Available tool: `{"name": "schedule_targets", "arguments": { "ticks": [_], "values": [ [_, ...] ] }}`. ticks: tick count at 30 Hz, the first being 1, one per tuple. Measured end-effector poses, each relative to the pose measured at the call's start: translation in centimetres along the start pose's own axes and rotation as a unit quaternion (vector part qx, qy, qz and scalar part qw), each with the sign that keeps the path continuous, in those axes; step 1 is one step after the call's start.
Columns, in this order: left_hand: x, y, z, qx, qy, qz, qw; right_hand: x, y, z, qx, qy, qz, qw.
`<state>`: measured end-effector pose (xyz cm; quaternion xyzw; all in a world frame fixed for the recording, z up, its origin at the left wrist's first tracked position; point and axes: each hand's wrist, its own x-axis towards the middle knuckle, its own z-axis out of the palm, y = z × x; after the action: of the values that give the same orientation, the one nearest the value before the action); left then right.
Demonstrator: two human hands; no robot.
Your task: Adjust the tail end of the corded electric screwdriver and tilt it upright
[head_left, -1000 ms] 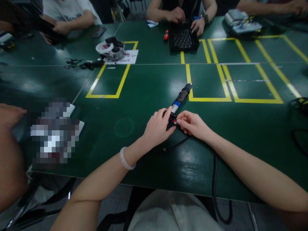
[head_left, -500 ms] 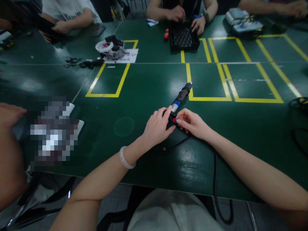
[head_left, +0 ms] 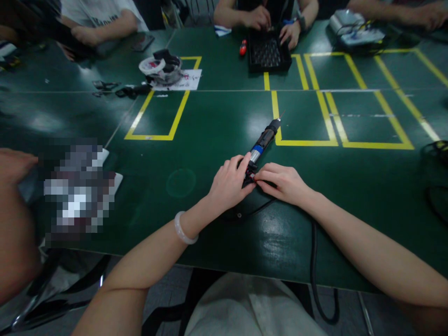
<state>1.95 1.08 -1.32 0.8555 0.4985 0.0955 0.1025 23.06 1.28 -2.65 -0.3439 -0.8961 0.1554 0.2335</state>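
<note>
An electric screwdriver (head_left: pixel 265 139), with a black front, a blue band, a silver section and a thin bit, lies slanted on the green table, bit pointing away to the right. Its rear end looks opened, with small red and dark parts (head_left: pixel 250 175) showing. My left hand (head_left: pixel 229 183) is closed around that rear end, thumb and fingers on either side. From the right, my right hand (head_left: pixel 282 183) pinches at the small parts there; what sits between its fingertips is too small to make out. A black cable (head_left: pixel 261 208) runs from under my hands and hangs off the table edge.
Yellow tape rectangles (head_left: pixel 306 143) mark the table (head_left: pixel 210 116). Across it, a person works over a black tray (head_left: pixel 269 60) beside a red object (head_left: pixel 243 47). Tape rolls (head_left: pixel 163 67) sit on white paper at the back left. A neighbour's arm (head_left: pixel 16 219) reaches in at left.
My right hand has turned over, its back now facing up, and its fingertips have closed in on the small parts at the screwdriver's rear. My left hand and the screwdriver have stayed put.
</note>
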Motion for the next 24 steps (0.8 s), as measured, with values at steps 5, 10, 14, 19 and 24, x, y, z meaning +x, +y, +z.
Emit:
{"name": "schedule_targets", "arguments": {
  "ticks": [5,10,14,19,24],
  "values": [
    [0.0,-0.1,0.2,0.014,0.007,0.004,1.0,0.0,0.0,-0.3,-0.036,-0.004,-0.001,0.999],
    [0.0,0.3,-0.1,0.053,0.003,-0.003,0.999,0.0,0.1,-0.2,-0.042,-0.002,-0.012,0.999],
    [0.2,1.2,-0.3,0.102,0.008,-0.012,0.995,0.0,0.0,-0.1,-0.04,0.001,-0.012,0.999],
    [0.4,1.7,0.0,0.136,0.016,-0.03,0.99,0.1,0.6,0.0,0.099,0.033,0.043,0.994],
    [0.5,1.0,0.1,0.143,0.02,-0.026,0.989,0.2,2.0,-0.1,0.3,0.079,0.184,0.933]
  ]
}}
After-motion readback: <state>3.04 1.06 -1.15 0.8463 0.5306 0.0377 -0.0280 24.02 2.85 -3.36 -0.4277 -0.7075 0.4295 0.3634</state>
